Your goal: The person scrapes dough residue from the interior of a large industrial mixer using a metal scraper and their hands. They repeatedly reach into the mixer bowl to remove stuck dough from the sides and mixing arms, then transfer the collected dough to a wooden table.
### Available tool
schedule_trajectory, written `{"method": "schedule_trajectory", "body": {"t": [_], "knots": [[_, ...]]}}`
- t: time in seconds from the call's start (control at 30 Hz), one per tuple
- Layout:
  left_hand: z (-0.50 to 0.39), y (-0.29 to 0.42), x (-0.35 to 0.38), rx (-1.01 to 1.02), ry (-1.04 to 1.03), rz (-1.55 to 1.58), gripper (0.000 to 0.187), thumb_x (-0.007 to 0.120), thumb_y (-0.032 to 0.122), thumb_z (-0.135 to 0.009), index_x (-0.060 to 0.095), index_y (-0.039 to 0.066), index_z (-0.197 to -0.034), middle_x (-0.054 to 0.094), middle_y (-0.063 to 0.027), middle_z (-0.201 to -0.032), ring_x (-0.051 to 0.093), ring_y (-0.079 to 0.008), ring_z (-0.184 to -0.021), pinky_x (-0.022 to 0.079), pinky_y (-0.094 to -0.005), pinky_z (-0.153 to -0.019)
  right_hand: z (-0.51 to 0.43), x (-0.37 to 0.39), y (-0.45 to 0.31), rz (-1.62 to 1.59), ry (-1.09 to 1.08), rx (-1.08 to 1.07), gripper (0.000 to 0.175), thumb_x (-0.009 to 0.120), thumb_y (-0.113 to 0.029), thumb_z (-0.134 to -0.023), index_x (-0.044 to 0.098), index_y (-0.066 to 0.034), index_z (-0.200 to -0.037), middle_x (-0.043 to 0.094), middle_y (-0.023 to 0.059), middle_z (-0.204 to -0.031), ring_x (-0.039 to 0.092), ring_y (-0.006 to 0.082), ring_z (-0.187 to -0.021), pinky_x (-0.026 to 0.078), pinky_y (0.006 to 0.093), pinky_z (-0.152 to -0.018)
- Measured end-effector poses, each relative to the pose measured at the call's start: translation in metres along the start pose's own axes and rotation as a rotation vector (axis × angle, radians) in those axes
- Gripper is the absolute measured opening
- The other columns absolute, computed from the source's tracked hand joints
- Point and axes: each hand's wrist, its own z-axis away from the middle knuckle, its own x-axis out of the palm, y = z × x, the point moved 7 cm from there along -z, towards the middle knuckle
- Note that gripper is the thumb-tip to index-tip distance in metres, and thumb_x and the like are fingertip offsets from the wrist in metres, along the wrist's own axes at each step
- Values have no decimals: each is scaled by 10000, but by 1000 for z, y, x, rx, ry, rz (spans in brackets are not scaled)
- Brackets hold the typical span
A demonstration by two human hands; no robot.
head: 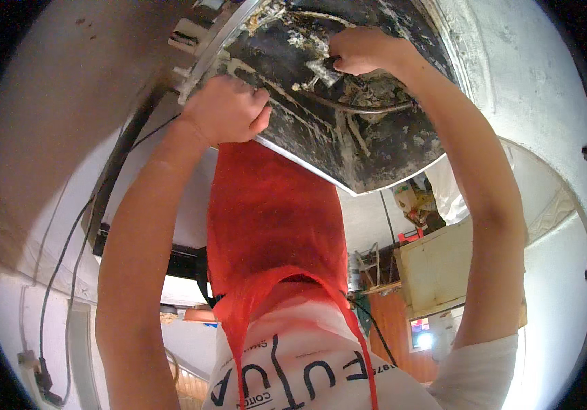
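In front of me is an open metal casing with a pale rim, apparently the body of a gas stove. Its dark inside is caked with grease and rusty grime. My left hand is curled over the casing's near left edge, thumb towards the inside. Inside, my right hand is bent into a fist beside a silvery metal fitting. Whatever its fingers may hold is hidden. A curved metal tube runs below that hand across the casing.
A red apron hangs between my arms, below the casing. Black cables run down the wall at left. At lower right stand a pale cabinet panel and a white plastic bag, with cluttered items beside the bag.
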Motion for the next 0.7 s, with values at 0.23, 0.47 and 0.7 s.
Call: {"method": "schedule_trajectory", "body": {"t": [0.23, 0.47, 0.7], "knots": [[1, -1, 2, -3, 27, 61, 274, 604, 307, -897, 618, 81, -742, 654, -106, -623, 667, -302, -604, 543, -446, -601, -36, 62, 29, -606, -245, 142, 363, 483, -331, -991, 637, -11, -916, 533, 19, -585, 479, 151, -467, 414, 346, -487], [1, -1, 0, 2, 63, 68, 273, 608, 303, -897, 616, 84, -733, 650, -100, -616, 664, -306, -600, 549, -446, -615, -54, 79, 30, -664, -335, 158, 391, 473, -373, -1019, 624, -23, -928, 523, 29, -604, 458, 140, -491, 397, 339, -484], [-2, 0, 1, -1, -15, 70, 273, 604, 297, -899, 626, 78, -738, 668, -115, -645, 675, -309, -609, 548, -443, -613, -30, 92, -7, -357, 251, 285, 374, 532, -298, -941, 668, 49, -905, 721, 238, -918, 726, 373, -804, 579, 536, -694]]}}
